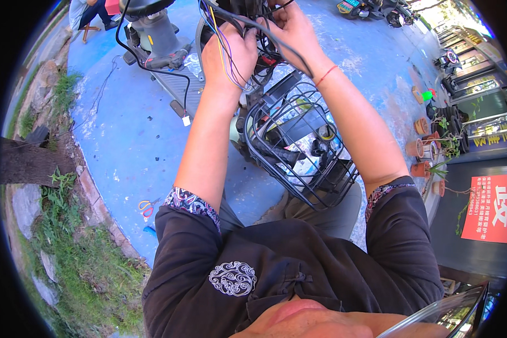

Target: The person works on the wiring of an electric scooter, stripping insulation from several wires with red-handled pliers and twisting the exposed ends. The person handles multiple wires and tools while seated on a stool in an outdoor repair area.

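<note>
At the top middle, both hands are in a bundle of wiring at the front of an electric scooter. My left hand (231, 53) is closed around part of the bundle, and thin coloured wires (226, 56) hang over its back. My right hand (293, 36) has its fingers curled in at the black cables (264, 31), partly hidden by them. Red and black wires (268, 58) show between the hands. Below hangs a black wire basket (298, 141) with loose things inside. A white plug connector (186, 120) dangles from a lead on the left.
The scooter's grey footboard (180, 90) and seat post (155, 36) stand at the upper left. Scissors (147, 209) lie on the blue ground (124, 146). Flowerpots (419, 169) line the right side, before a red sign (491, 208). A seated person (93, 14) is far left.
</note>
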Action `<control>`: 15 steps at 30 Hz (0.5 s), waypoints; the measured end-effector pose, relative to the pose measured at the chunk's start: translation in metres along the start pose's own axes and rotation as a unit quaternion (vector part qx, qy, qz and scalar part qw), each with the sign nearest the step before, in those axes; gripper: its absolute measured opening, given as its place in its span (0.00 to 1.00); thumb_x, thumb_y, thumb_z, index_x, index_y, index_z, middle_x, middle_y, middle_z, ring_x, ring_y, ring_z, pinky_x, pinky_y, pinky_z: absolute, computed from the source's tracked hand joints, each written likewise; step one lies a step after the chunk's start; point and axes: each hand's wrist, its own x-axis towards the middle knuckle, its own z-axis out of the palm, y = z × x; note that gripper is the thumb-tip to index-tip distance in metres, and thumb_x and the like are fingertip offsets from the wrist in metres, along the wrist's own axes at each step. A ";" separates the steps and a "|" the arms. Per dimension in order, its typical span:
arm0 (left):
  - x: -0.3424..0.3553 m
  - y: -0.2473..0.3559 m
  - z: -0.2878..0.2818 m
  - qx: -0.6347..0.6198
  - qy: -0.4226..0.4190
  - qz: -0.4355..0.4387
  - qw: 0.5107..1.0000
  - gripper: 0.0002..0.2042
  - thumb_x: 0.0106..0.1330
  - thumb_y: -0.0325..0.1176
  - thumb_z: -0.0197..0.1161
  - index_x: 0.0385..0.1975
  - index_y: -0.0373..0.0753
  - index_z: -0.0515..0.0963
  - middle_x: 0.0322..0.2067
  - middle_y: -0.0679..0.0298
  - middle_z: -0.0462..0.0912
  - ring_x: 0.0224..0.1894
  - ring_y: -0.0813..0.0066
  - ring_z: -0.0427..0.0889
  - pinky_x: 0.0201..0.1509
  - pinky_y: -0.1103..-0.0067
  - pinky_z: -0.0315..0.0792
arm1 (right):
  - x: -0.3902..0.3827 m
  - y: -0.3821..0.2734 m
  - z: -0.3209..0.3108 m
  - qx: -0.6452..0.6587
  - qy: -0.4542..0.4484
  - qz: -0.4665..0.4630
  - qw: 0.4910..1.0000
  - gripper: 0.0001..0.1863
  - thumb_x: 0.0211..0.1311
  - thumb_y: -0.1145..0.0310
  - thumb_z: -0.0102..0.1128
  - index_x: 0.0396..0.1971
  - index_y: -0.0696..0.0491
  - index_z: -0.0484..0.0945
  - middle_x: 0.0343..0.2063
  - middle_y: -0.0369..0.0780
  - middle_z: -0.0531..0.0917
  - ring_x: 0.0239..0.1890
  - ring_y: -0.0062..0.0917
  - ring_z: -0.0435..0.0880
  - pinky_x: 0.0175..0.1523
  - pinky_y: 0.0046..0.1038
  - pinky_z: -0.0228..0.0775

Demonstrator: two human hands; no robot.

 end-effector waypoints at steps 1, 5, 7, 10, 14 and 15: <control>0.000 0.001 -0.002 -0.002 -0.010 0.005 1.000 0.11 0.68 0.37 0.64 0.45 0.40 0.83 0.34 0.50 0.87 0.39 0.48 0.87 0.43 0.63 0.79 | 0.002 0.001 -0.001 0.020 -0.020 -0.019 0.999 0.17 0.68 0.72 0.64 0.53 0.59 0.75 0.35 0.43 0.85 0.35 0.25 0.85 0.42 0.30 0.78; 0.000 0.003 -0.004 0.011 -0.010 0.000 1.000 0.10 0.69 0.35 0.63 0.44 0.39 0.83 0.34 0.50 0.87 0.38 0.48 0.86 0.43 0.64 0.78 | 0.015 0.017 -0.009 0.030 -0.082 -0.035 0.996 0.20 0.68 0.76 0.62 0.58 0.59 0.72 0.37 0.42 0.86 0.40 0.23 0.85 0.46 0.30 0.78; 0.001 0.007 -0.006 0.010 -0.018 -0.002 1.000 0.10 0.69 0.34 0.62 0.44 0.38 0.83 0.34 0.50 0.86 0.39 0.48 0.86 0.43 0.64 0.78 | 0.018 0.023 -0.007 0.159 -0.108 -0.036 0.981 0.21 0.67 0.77 0.62 0.59 0.59 0.72 0.38 0.40 0.87 0.42 0.22 0.85 0.49 0.29 0.78; 0.002 0.003 -0.005 0.000 -0.061 -0.037 0.997 0.10 0.70 0.33 0.61 0.45 0.38 0.84 0.35 0.50 0.87 0.40 0.48 0.87 0.44 0.63 0.78 | 0.020 0.026 -0.010 0.117 -0.123 0.017 0.985 0.15 0.69 0.74 0.60 0.54 0.59 0.78 0.39 0.39 0.87 0.44 0.21 0.84 0.51 0.28 0.77; 0.002 0.000 -0.006 -0.012 -0.073 -0.009 0.997 0.11 0.71 0.33 0.60 0.48 0.38 0.84 0.37 0.48 0.87 0.42 0.48 0.87 0.46 0.64 0.79 | 0.020 0.042 -0.006 0.100 -0.093 0.051 0.989 0.11 0.69 0.68 0.64 0.44 0.60 0.81 0.35 0.39 0.87 0.37 0.20 0.82 0.42 0.25 0.74; 0.001 0.000 -0.006 -0.013 -0.076 -0.010 0.997 0.12 0.71 0.33 0.60 0.49 0.38 0.84 0.38 0.48 0.87 0.42 0.48 0.87 0.46 0.64 0.79 | 0.020 0.047 -0.004 0.085 -0.072 0.038 0.993 0.13 0.68 0.66 0.67 0.42 0.62 0.81 0.33 0.38 0.86 0.36 0.19 0.81 0.41 0.23 0.72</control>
